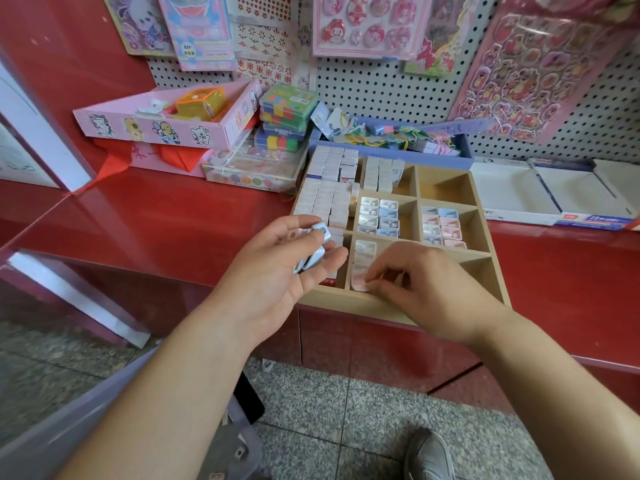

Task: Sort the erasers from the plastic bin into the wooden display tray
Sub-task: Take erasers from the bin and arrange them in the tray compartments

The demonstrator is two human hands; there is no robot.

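Observation:
The wooden display tray (446, 188) sits on the red counter, split into compartments. Several hold rows of white, blue and pink boxed erasers (379, 216). My left hand (277, 268) hovers palm up at the tray's near left corner and holds several pale blue erasers (313, 254) between thumb and fingers. My right hand (415, 289) reaches into the near middle compartment and pinches a pink eraser (360, 282) standing at the front of a short row there. A grey plastic bin (239, 441) is partly visible on the floor below my left arm.
A pink cardboard box (166, 128) with toys sits at the back left of the red counter (173, 220). Stacked coloured clay boxes (287, 114) and a blue box of trinkets (391, 136) stand behind the tray. A white carton (540, 192) lies to the right. Sticker sheets hang on the pegboard.

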